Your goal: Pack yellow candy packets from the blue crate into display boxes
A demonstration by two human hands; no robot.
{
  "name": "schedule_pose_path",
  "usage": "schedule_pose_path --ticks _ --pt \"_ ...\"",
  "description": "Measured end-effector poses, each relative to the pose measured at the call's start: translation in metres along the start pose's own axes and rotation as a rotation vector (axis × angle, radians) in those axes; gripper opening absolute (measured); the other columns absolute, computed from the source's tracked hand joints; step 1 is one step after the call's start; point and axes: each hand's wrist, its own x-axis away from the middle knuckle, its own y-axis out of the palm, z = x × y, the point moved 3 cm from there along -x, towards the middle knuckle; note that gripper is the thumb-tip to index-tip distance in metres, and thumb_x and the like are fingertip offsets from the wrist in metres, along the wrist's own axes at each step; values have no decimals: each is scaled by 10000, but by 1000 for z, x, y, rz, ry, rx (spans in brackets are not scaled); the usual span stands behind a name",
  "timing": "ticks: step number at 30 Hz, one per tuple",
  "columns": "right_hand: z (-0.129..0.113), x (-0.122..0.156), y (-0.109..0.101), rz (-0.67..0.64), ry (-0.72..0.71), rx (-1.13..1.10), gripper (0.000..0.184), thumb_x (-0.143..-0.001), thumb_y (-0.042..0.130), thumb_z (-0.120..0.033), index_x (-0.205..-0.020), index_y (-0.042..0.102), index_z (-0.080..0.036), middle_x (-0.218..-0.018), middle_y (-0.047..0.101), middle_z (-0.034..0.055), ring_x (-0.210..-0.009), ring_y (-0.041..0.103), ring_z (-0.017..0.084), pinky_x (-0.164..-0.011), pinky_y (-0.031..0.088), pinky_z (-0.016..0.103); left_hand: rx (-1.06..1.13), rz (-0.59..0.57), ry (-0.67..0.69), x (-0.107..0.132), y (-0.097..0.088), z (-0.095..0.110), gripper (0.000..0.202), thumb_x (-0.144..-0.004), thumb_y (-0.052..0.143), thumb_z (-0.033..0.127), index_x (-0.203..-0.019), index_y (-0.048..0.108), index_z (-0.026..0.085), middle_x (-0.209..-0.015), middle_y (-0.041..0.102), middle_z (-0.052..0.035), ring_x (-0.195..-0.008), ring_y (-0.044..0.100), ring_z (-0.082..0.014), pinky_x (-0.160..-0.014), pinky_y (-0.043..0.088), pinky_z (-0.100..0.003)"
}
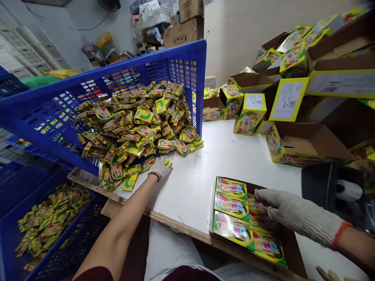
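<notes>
My left hand, in a white knit glove, is at the front edge of a heap of small yellow-green packets. Its fingers are curled around one small packet just above the white table. The heap spills out of a blue plastic crate tipped on its side. My gloved right hand reaches over an open shallow carton, fingers stretched and apart. Rows of printed "TWINS" boxes lie inside that carton. The fingertips are over the boxes; whether they touch is partly hidden.
Empty yellow display boxes are piled at the right and back of the white table. A lower blue crate with more packets stands at the left. A black bin sits at far right. Brown cartons stand behind.
</notes>
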Motion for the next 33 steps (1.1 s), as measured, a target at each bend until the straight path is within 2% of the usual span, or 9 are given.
schedule_pose_path --ticks 6,10,13,15,17,19,21,25,33 --pt "-29 2 -20 55 -148 -9 234 -703 463 -139 -814 655 -213 -806 686 30 -741 632 184 -701 511 266 347 -194 211 31 -10 38 563 -818 634 489 -1242 509 140 -1006 638 -93 -822 628 -179 -695 494 -274" --pt "-81 4 -43 326 -345 -8 376 -776 455 -123 -1093 650 -174 -1126 656 117 -1039 611 220 -923 489 327 989 -644 468 97 -13 107 817 -754 663 610 -1396 405 175 -1017 638 -72 -626 547 -102 -511 406 -206" --pt "-105 4 -60 232 -398 63 293 -794 477 -109 -1026 646 -167 -1019 658 94 -924 604 196 -826 479 289 1279 -932 623 139 -18 150 887 -671 739 671 -1363 492 174 -1045 670 -102 -673 592 -131 -558 455 -231" --pt "-103 6 -71 131 -338 147 230 -779 486 -83 -924 639 -175 -902 651 55 -826 582 170 -751 445 256 1241 -837 643 152 -12 162 847 -755 628 736 -1367 512 162 -1103 682 -132 -812 660 -199 -697 535 -305" --pt "-88 10 -80 72 -188 246 221 -772 498 -71 -906 638 -178 -893 658 48 -808 575 166 -713 413 248 1046 -537 652 157 0 163 783 -865 494 715 -1406 489 150 -1251 650 -170 -1068 654 -281 -921 534 -423" --pt "-65 12 -81 11 -30 343 208 -792 504 -83 -904 650 -181 -913 679 54 -799 585 171 -674 391 255 734 -228 746 164 16 161 734 -916 455 645 -1445 460 136 -1433 543 -204 -1325 515 -340 -1116 404 -528" --pt "-44 9 -74 -76 58 416 211 -820 508 -103 -921 674 -184 -965 709 69 -832 617 185 -666 390 263 392 -51 879 176 35 161 746 -909 486 614 -1469 443 124 -1537 431 -217 -1458 349 -380 -1200 243 -611" --pt "-23 -4 -56 -204 124 513 278 -881 508 -142 -1066 713 -176 -1109 731 119 -991 675 239 -746 451 290 -47 56 935 191 62 160 793 -886 508 649 -1460 463 104 -1556 394 -234 -1470 317 -415 -1182 181 -696" --pt "-40 -25 -22 -201 180 530 290 -907 580 -199 -1109 726 -51 -1123 713 261 -1049 697 375 -820 550 446 -160 78 920 191 63 155 812 -909 471 630 -1483 426 57 -1560 375 -244 -1473 316 -408 -1163 237 -698"
